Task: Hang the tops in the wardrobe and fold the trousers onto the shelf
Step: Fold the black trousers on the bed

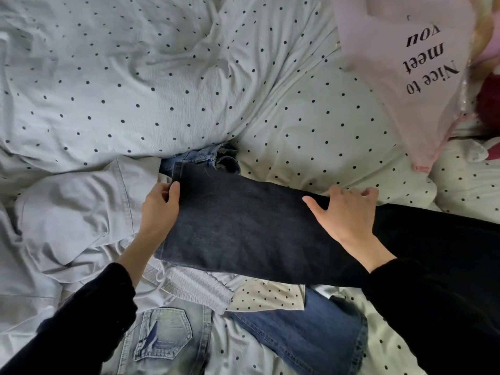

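Note:
A pair of dark denim trousers point(238, 226) lies across the middle of the bed, its legs running off to the right. My left hand point(159, 209) pinches the left hem edge of the dark trousers. My right hand point(346, 212) presses flat on them with fingers spread. Under them lie a pale grey garment with a drawstring waistband point(81, 212), light-washed jeans point(165, 339) at the bottom, and mid-blue jeans point(311, 328) at the lower right. More blue denim point(205, 156) bunches just beyond the dark trousers.
The bed is covered by a rumpled white duvet with black dots point(135, 77). A pink pillow printed "Nice to meet you" point(405, 71) sits at the top right, with soft toys point(487, 104) behind it.

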`<action>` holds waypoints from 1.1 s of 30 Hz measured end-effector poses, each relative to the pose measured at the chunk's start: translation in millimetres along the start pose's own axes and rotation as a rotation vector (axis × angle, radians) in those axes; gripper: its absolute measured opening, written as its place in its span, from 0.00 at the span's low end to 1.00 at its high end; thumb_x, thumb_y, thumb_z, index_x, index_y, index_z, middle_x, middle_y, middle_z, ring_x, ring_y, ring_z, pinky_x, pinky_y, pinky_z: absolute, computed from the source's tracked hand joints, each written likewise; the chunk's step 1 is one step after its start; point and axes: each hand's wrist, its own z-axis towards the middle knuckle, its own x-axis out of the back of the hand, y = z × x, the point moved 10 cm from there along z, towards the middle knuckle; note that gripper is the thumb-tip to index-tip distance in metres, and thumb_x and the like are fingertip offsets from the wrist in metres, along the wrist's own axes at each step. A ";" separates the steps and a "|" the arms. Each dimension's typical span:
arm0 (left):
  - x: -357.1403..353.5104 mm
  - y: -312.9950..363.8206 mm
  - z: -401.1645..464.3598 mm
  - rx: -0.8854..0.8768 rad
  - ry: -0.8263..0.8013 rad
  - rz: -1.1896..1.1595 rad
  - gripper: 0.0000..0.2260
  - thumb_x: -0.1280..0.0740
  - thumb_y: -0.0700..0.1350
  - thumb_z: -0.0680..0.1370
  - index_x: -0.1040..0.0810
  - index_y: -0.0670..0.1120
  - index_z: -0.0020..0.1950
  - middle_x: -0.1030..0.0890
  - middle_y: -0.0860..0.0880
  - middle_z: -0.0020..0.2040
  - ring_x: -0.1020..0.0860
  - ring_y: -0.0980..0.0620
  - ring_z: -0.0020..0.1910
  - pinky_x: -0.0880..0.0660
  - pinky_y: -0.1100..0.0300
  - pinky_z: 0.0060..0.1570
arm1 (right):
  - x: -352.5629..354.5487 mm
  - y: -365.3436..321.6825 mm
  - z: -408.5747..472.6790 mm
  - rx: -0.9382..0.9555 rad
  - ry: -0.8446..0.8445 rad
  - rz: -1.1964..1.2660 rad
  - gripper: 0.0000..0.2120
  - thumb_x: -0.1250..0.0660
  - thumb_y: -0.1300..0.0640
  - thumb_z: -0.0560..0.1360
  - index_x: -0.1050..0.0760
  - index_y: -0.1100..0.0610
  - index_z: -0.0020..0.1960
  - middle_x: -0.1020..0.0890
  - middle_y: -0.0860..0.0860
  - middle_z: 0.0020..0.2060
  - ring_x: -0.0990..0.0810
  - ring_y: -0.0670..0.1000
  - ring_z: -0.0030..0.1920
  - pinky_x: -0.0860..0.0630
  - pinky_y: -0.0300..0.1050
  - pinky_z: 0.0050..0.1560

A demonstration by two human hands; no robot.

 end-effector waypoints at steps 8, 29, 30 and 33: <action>-2.4 -8.7 0.7 0.066 -0.125 0.065 0.19 0.48 0.53 0.82 0.26 0.39 0.57 0.26 0.45 0.48 0.27 0.45 0.51 0.33 0.54 0.49 | -7.4 -38.0 -24.3 -0.023 0.040 0.167 0.27 0.37 0.42 0.74 0.30 0.57 0.67 0.27 0.61 0.65 0.30 0.63 0.66 0.38 0.72 0.62; 24.5 -1.3 -11.3 0.015 -0.077 0.324 0.12 0.38 0.43 0.80 0.28 0.36 0.58 0.23 0.40 0.49 0.26 0.40 0.51 0.35 0.56 0.43 | -67.4 -143.4 -76.9 0.244 -0.301 0.279 0.33 0.39 0.36 0.72 0.37 0.50 0.73 0.37 0.57 0.73 0.39 0.65 0.72 0.40 0.79 0.57; 23.5 -6.0 -10.4 0.033 -0.103 0.330 0.13 0.37 0.45 0.79 0.28 0.37 0.57 0.24 0.41 0.48 0.26 0.41 0.51 0.34 0.56 0.44 | -68.9 -145.2 -84.6 0.248 -0.316 0.297 0.33 0.36 0.37 0.72 0.36 0.50 0.72 0.36 0.57 0.73 0.37 0.65 0.71 0.39 0.78 0.56; 22.1 -16.4 -15.7 0.087 -0.219 0.379 0.14 0.35 0.49 0.78 0.26 0.40 0.56 0.22 0.43 0.48 0.24 0.42 0.51 0.30 0.54 0.46 | -66.7 -152.2 -105.7 0.314 -0.372 0.345 0.32 0.35 0.41 0.72 0.37 0.52 0.73 0.38 0.57 0.74 0.39 0.64 0.72 0.40 0.79 0.57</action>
